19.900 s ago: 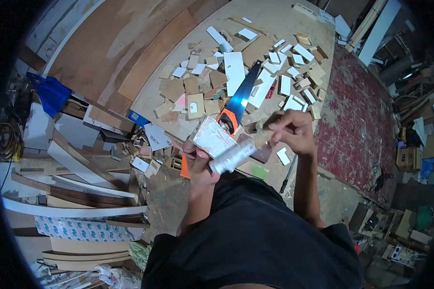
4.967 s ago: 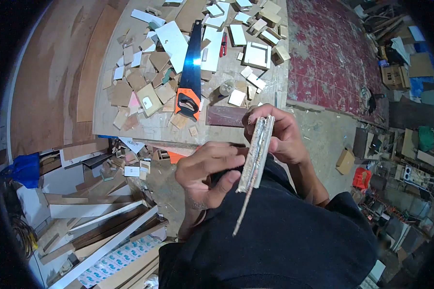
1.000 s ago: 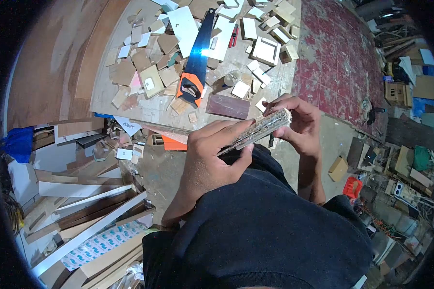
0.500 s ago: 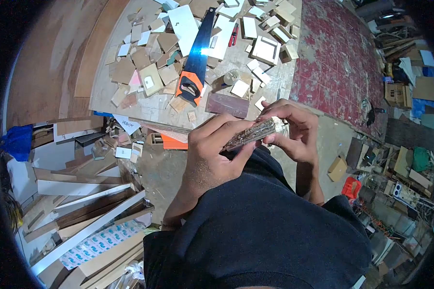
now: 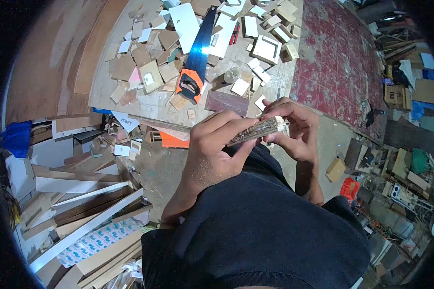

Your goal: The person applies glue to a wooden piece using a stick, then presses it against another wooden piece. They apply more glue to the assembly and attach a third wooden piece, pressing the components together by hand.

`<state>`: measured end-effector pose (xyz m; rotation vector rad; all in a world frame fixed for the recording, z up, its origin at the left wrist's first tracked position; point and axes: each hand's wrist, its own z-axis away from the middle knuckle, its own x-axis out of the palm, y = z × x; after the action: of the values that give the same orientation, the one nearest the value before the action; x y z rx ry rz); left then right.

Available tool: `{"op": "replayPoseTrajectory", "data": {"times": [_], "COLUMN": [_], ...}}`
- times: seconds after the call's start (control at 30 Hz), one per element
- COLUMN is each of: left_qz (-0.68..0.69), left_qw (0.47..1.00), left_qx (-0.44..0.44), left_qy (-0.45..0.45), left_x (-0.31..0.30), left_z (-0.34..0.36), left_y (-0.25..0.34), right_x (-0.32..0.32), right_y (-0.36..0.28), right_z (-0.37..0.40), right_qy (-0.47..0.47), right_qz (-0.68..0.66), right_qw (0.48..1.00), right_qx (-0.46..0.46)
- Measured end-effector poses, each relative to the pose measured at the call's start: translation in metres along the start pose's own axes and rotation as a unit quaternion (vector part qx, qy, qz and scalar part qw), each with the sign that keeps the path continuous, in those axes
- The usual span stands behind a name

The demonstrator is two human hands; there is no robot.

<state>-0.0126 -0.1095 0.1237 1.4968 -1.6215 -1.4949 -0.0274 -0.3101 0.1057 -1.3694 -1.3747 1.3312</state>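
A short piece of bark-covered wood [image 5: 257,130] is held above my lap, its pale cut end [image 5: 278,124] towards the right. My left hand [image 5: 216,147] is closed around its left part, thumb below and fingers over the top; dust clings to the back of that hand. At the pale end, my right hand [image 5: 296,126] is closed in a pinch, with fingertips above and thumb below. Whether anything small sits between the right fingertips and the wood is hidden.
In front stands a workbench [image 5: 152,110] with a handsaw [image 5: 197,60], a red cutter [image 5: 234,33], a small glass jar [image 5: 231,75], a brown block [image 5: 226,103] and many wood offcuts. Boards [image 5: 82,212] are piled at left; clutter [image 5: 395,192] lies at right.
The bark-covered wood has turned slightly in my hands, showing more of its pale lower side. Both hands keep almost the same place and grip.
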Motion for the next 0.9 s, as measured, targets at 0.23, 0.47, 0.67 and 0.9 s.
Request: {"op": "replayPoseTrajectory", "data": {"times": [0.23,0.47,0.67,0.9], "left_qz": [0.001,-0.069,-0.135,0.228], "left_qw": [1.0,0.995,0.99,0.91], "left_qx": [-0.006,0.012,0.03,-0.006], "left_qy": [0.0,-0.066,0.04,0.346], "left_x": [-0.002,-0.006,-0.017,0.012], "left_z": [-0.003,-0.008,-0.012,0.019], "left_y": [0.001,-0.004,0.011,-0.053], "right_x": [0.003,-0.014,-0.005,0.016], "right_y": [-0.001,-0.004,0.009,0.014], "right_z": [0.001,-0.005,0.0,0.001], "right_qy": [0.021,-0.061,0.063,0.134], "right_qz": [-0.028,0.108,-0.017,-0.245], "right_qw": [0.999,0.992,0.998,0.96], "right_qx": [0.026,-0.032,0.01,-0.008]}}
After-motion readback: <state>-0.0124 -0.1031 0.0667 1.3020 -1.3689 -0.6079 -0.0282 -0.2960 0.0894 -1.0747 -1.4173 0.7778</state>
